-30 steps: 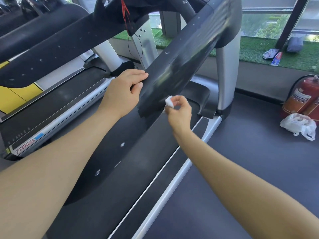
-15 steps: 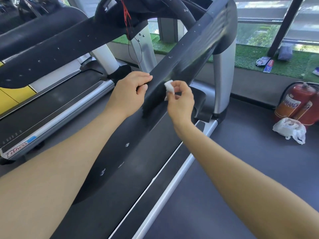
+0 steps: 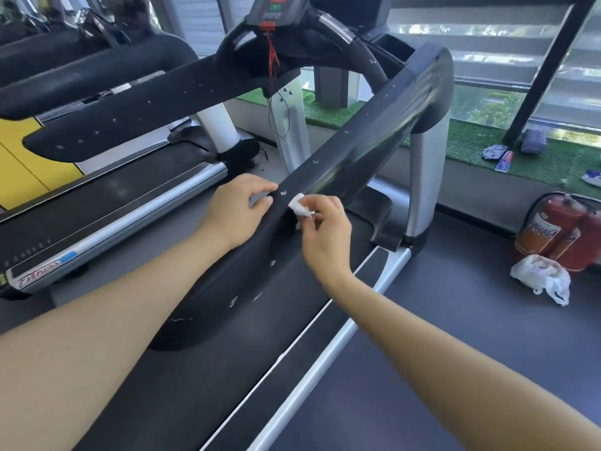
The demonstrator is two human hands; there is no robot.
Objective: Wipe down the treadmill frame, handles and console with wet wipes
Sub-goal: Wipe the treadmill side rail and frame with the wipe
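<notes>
Right hand [image 3: 325, 227]: its fingers and thumb pinch a small white wet wipe [image 3: 300, 206]. The fingers are curled tight around it.
Wet wipe: it is a little crumpled wad at the tips of the right fingers. It sits against the top of the black handrail [image 3: 328, 177].
Left hand [image 3: 239, 211]: it holds the handrail from the left side. The thumb lies over the top edge and the other fingers curl below it. I cannot see well how far the fingers wrap, since the rail hides them.
Handrail: a long, flat, black bar. It runs from below the arms, between the two hands, and up past the fingertips to a silver post [image 3: 426, 187]. It has small pale specks along it. One speck sits just between the left thumb and the wipe.
Console [image 3: 276, 9]: far beyond the fingers, at the top. It has red and green lights. A red cord [image 3: 272, 58] hangs down from it.
Treadmill belt [image 3: 182, 379]: dark, under both arms and below the hands.
Other treadmill [image 3: 97, 203]: to the left of the left hand, well apart.
Fire extinguisher [image 3: 553, 232]: red, on the floor far to the right of the right fingers.
Plastic bag [image 3: 543, 276]: white, on the floor just in front of the fire extinguisher.
Green mat [image 3: 487, 148]: fake grass by the window, far past the right fingers, with a few small things lying on it.
</notes>
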